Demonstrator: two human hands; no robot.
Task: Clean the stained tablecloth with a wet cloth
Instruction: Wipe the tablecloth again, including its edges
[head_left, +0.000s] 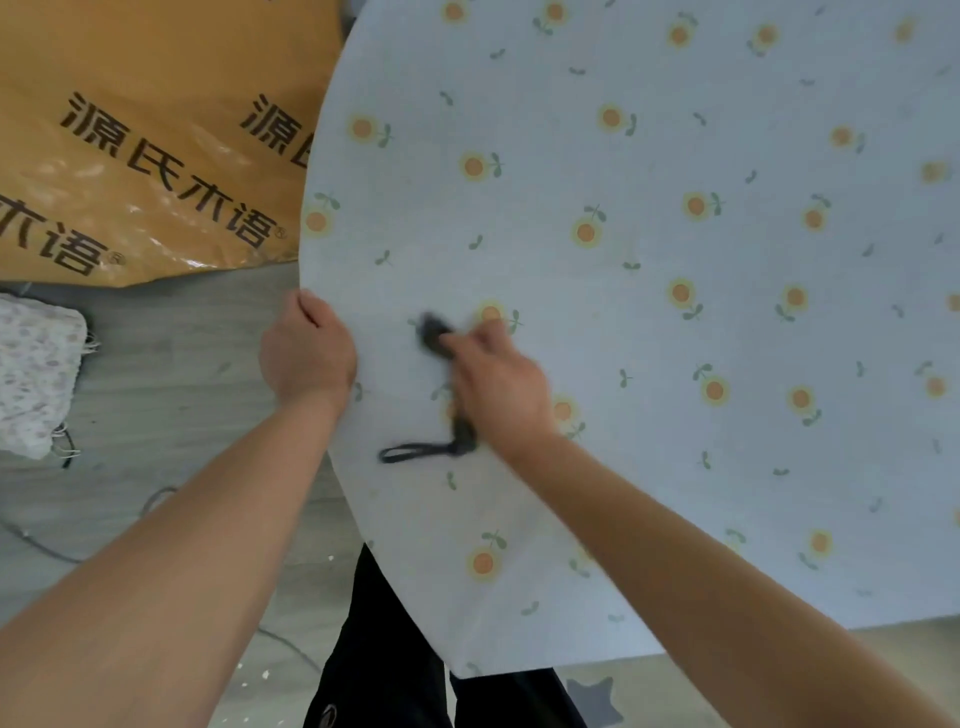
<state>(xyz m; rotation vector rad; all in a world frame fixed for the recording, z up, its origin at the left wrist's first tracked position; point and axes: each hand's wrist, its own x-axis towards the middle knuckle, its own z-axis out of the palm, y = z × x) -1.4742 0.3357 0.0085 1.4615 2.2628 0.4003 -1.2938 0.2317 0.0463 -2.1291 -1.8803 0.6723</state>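
On my feed both forearms are bare right down to the frame's edge: the left forearm (197, 545) ends in the left hand (306, 353), the right forearm (701, 545) in the right hand (498, 384), which shows blurred. Below them I see black trousers (384, 649) with a small pale oval logo (328, 713) near the bottom edge.

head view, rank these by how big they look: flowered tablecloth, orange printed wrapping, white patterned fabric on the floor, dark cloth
1. flowered tablecloth
2. orange printed wrapping
3. white patterned fabric
4. dark cloth, partly under the right hand
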